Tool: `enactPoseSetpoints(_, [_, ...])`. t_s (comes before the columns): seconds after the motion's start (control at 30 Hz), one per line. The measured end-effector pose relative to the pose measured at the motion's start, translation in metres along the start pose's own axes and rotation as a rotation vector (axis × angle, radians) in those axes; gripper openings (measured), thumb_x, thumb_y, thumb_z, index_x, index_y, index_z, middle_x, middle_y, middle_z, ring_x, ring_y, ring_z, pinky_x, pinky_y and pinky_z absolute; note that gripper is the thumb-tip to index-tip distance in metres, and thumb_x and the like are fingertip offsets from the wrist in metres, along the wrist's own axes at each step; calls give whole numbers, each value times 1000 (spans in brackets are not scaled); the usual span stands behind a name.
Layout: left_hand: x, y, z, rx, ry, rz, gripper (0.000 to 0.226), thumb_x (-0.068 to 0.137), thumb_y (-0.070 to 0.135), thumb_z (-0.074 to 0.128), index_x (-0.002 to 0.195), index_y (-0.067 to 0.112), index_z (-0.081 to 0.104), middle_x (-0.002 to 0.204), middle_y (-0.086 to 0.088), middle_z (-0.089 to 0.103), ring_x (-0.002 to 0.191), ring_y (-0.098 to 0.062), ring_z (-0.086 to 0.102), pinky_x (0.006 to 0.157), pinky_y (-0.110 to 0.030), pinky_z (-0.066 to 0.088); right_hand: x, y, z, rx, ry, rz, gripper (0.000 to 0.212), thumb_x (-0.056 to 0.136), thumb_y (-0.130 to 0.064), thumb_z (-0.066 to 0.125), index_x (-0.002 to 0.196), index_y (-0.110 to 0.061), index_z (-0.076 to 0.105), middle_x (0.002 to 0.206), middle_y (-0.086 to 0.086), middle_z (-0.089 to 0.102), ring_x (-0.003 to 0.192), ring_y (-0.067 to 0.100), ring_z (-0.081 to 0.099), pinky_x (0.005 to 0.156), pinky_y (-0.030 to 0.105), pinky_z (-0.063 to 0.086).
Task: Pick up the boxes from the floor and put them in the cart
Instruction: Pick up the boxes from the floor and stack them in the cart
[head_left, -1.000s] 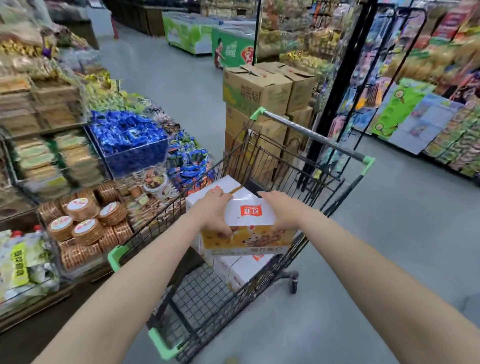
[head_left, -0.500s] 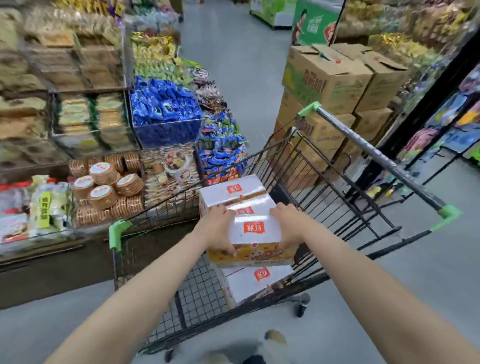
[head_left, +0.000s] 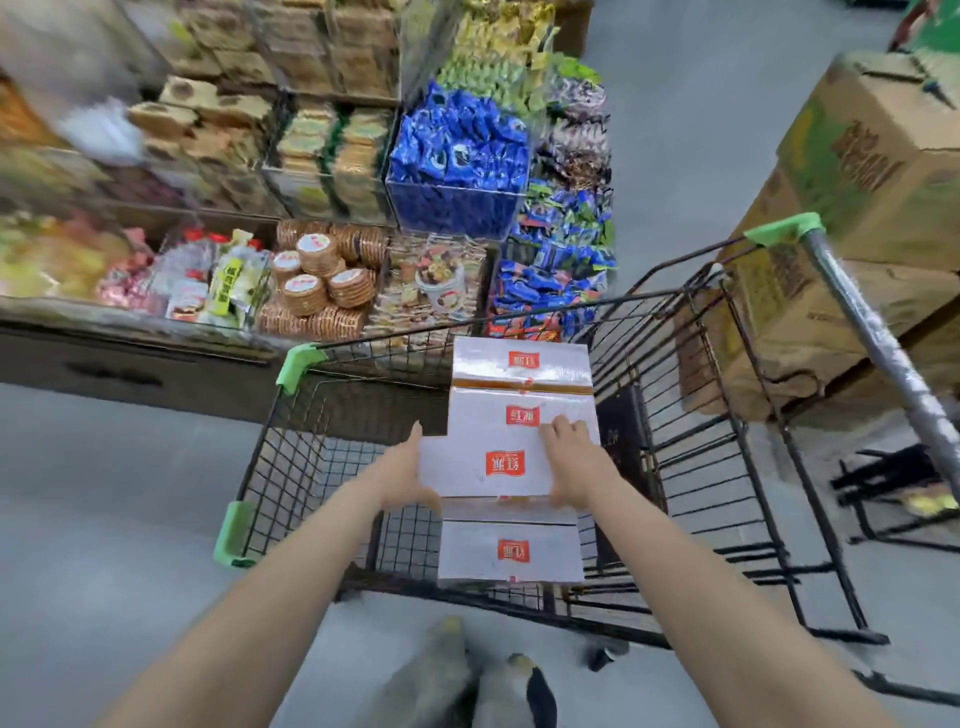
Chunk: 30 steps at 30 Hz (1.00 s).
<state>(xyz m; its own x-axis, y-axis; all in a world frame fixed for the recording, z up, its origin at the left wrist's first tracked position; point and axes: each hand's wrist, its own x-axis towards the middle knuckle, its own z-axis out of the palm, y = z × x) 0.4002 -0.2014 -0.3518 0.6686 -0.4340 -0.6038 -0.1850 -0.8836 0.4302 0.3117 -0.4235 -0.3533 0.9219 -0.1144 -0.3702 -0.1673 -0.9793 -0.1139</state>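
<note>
White box (head_left: 488, 467) gripped at both side edges by left hand (head_left: 402, 475) and right hand (head_left: 574, 462).

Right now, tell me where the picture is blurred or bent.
Head view: the snack shelves at upper left are smeared by motion blur; the cart and its handle bow from wide-angle distortion; the held box stays fairly sharp, with glare on its top.

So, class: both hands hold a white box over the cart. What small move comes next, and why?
Probably lower the held box onto the boxes below and release: both the left hand and right hand already hold it inside the cart.
</note>
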Motion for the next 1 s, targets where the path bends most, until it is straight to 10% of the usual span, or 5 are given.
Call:
enactPoseSetpoints(0.47, [21,15,22,25,-17,0,101,77,16,71,151,13,2,130,-8,56,111,-23,56,94,-37,50,-6,59,19,148,-77,46,99,72,-40,76,146,-12,18,142,6,27,132,23,27,102,36,43])
enactPoseSetpoints(1.0, [-64,-71,-29,-119,315,-228,60,84,36,66,135,15,44,137,-4,51,121,-21,53,100,-38,47,61,-88,-64,-25,-89,-313,36,93,-32,52,125,-15,52,128,8,55,112,26,56,92,38,50])
